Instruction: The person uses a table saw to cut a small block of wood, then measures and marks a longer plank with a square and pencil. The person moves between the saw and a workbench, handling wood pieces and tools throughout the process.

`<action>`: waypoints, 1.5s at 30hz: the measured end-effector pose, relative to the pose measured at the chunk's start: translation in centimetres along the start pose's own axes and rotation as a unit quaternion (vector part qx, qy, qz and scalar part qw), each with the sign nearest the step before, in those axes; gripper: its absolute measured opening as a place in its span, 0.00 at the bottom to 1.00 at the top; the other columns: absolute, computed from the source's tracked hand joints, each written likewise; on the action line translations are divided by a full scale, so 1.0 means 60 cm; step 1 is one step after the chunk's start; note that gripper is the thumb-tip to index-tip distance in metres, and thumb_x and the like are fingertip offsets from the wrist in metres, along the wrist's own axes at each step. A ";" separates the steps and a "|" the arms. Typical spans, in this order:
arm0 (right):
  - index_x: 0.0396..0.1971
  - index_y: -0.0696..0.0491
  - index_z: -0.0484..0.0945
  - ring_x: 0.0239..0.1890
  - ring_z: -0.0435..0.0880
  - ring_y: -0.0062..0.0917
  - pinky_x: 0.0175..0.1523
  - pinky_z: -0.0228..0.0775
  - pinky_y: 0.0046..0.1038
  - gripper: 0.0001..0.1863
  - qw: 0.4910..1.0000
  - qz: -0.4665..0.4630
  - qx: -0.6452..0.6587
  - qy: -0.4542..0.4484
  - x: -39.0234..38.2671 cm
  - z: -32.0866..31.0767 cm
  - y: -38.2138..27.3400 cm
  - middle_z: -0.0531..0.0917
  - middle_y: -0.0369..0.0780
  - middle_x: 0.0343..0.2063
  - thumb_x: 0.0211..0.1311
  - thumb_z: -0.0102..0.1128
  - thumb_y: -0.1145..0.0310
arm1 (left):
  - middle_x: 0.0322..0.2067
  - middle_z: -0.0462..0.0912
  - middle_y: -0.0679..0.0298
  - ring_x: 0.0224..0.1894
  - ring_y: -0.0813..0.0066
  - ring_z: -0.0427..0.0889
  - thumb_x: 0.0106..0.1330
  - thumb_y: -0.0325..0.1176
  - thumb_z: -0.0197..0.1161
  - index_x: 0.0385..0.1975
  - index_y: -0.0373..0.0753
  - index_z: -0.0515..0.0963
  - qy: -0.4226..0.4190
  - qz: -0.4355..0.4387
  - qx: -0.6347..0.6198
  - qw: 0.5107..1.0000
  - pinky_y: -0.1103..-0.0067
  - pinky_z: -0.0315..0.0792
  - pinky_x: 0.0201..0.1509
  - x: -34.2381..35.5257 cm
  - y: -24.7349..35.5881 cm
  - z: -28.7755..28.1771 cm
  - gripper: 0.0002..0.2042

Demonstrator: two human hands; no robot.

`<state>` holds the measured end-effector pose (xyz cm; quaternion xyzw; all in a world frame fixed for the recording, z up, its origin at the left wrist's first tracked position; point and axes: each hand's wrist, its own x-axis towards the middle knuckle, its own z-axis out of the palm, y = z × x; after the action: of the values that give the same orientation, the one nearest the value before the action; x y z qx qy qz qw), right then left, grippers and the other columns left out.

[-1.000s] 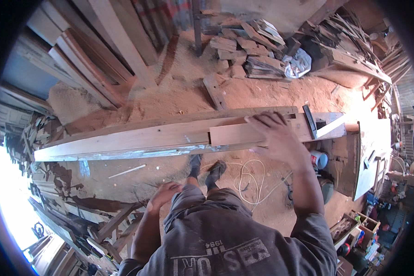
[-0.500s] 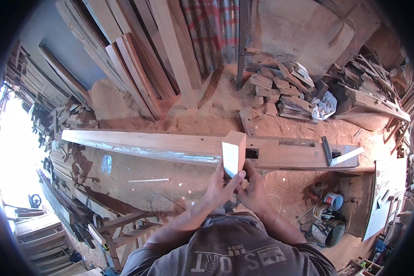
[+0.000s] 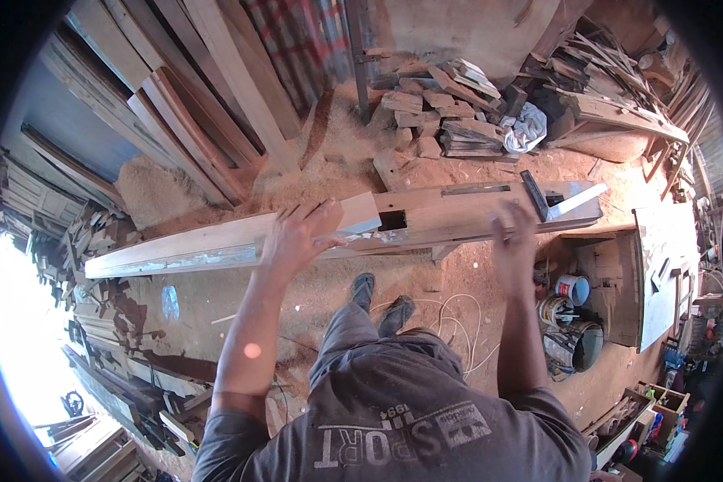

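A long timber beam (image 3: pixel 458 215) with rectangular slots cut in it lies across in front of me. On top of it rests a short wooden block (image 3: pixel 357 214), beside one slot. My left hand (image 3: pixel 296 234) is over the beam at the block's left end, its thumb and fingers spread apart; whether they touch the block is unclear. Farther right, my right hand (image 3: pixel 516 241) is smeared by motion at the beam's near edge, so its fingers do not read clearly. Close to it, a try square (image 3: pixel 536 198) with a dark arm and pale blade lies on the beam's right end.
Tall planks (image 3: pixel 193 88) lean at the back left. Offcuts (image 3: pixel 442 112) are piled behind the beam, near a white plastic bag (image 3: pixel 526 128). Buckets (image 3: pixel 572 289) stand at right beside a wooden box (image 3: pixel 606 281). A pale cord (image 3: pixel 475 321) loops on the dusty floor.
Both hands held the block upright near my body; now it lies on the beam. My hands have parted, left hand leftward, right hand toward the try square. The whole view has shifted.
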<state>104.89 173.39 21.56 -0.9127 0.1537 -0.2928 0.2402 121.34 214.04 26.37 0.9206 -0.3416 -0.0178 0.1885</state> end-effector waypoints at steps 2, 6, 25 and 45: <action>0.65 0.52 0.79 0.67 0.76 0.47 0.73 0.65 0.46 0.25 0.994 0.028 -0.109 0.014 0.044 -0.038 0.036 0.80 0.48 0.63 0.73 0.68 0.58 | 0.62 0.81 0.57 0.64 0.49 0.79 0.58 0.56 0.77 0.73 0.51 0.75 -0.029 0.011 0.017 0.999 0.57 0.69 0.72 0.012 -0.022 0.002 0.41; 0.67 0.49 0.78 0.70 0.73 0.47 0.73 0.60 0.55 0.31 0.971 0.053 -0.235 -0.010 0.059 -0.048 0.110 0.81 0.44 0.63 0.69 0.69 0.51 | 0.63 0.79 0.57 0.67 0.52 0.75 0.58 0.58 0.76 0.75 0.56 0.73 -0.031 -0.001 0.023 0.999 0.52 0.62 0.75 0.013 -0.043 0.041 0.42; 0.53 0.51 0.86 0.55 0.81 0.49 0.66 0.65 0.53 0.18 0.980 0.041 -0.174 0.089 0.064 0.048 0.066 0.87 0.48 0.47 0.78 0.61 0.54 | 0.68 0.73 0.51 0.70 0.39 0.71 0.65 0.52 0.74 0.65 0.46 0.80 0.189 -0.267 0.023 0.945 0.43 0.64 0.72 -0.350 -0.042 0.228 0.30; 0.56 0.58 0.79 0.64 0.73 0.49 0.71 0.64 0.48 0.18 0.789 -0.505 0.137 -0.322 -0.091 0.382 -0.644 0.78 0.50 0.54 0.71 0.66 0.67 | 0.59 0.86 0.49 0.63 0.52 0.84 0.69 0.57 0.70 0.61 0.43 0.85 0.115 -0.717 -0.320 0.609 0.65 0.77 0.67 -0.818 -0.071 0.413 0.28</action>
<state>119.97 216.05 23.12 -0.8589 -0.4576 -0.0793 0.2161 82.39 239.87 -2.87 0.7471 0.4791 -0.1491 0.4360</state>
